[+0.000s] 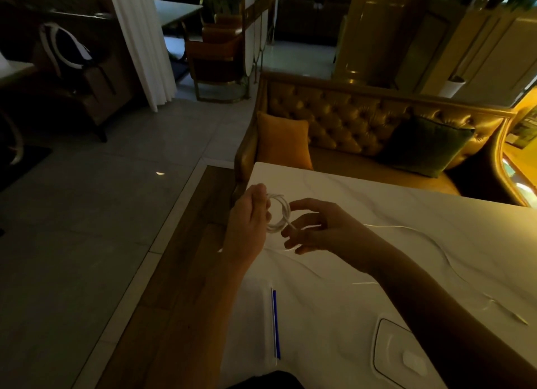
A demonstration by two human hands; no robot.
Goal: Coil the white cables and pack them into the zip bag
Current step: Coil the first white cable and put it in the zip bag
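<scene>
Left grip (247,223) holds cable coil (279,214); right grip (316,229) pinches tail (292,228).

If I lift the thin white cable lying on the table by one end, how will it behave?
Probably floppy: the cable lies in loose curves on the table, so it would likely sag and trail. It looks thin, so probably light. The coil in the left hand suggests it bends easily.

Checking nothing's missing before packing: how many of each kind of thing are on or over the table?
Coiled white cable, held in the left hand: 1
Loose white cable stretch on the table, maybe the same cable: 1
Zip bag: 1
White rounded tray or panel: 1
Small white piece on it: 1
Total: 5
</scene>
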